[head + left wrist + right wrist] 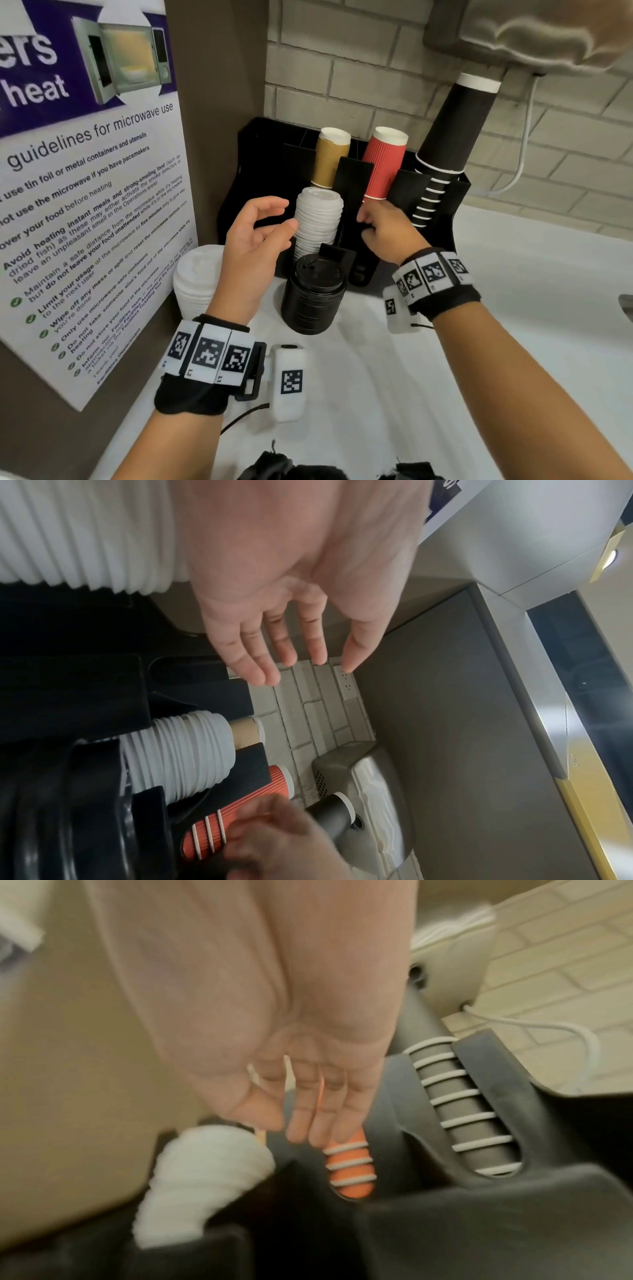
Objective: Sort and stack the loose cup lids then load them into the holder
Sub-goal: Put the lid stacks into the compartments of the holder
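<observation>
Left hand [255, 240] empty, fingers relaxed apart, just beside white lid stack [317, 222] in holder [346, 202]. Right hand [387, 229] at 3 o'clock of stack, grasp unclear. Black lid stack [313, 294] on bench [445, 359] at 6 o'clock; second white stack [195, 281] at 8 o'clock.

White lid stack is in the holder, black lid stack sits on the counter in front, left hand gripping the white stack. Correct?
Not quite. The left hand is open beside the white lid stack, no grip on it; the head view shows this. The rest holds: white stack in the holder, black lid stack on the counter.
</observation>
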Motion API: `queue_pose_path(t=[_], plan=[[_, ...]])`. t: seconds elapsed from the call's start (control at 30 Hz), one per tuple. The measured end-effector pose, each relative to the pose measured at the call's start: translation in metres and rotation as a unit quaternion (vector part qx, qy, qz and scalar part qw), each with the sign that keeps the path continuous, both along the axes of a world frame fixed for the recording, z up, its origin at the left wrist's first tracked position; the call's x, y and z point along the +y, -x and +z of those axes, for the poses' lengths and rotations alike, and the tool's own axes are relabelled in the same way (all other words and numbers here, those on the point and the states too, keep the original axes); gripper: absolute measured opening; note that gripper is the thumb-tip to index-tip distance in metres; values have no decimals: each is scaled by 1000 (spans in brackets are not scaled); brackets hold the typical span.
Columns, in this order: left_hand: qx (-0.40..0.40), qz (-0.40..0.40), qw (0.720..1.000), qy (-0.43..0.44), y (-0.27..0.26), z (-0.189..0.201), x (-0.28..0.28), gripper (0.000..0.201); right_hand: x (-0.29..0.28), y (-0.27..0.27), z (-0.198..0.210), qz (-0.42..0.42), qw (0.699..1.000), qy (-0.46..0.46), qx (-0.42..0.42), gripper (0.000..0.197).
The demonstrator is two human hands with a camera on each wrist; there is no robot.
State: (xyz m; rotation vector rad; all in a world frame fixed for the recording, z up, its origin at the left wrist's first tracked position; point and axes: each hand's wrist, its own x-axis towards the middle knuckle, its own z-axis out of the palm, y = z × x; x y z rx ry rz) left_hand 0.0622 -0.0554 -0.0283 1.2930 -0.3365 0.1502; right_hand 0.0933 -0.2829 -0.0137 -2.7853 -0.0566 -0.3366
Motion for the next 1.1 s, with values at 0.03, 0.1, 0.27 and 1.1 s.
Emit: queue_pose_path(t=[0.03,0.1,0.27,1.1], plan=[[1,1,1000,0,0,0,0,22,6,8,4,13,997,-68,-40,19],[2,1,1000,2,1,-1,0,22,25,25,7,60,986,-158,-14,17],[3,0,1000,0,3,-3,1,23,53,38,-10,73,990,-64,98,53],[-16,-81,994,-71,7,-11,-2,51,44,65,-6,32,912,-404,-62,38]])
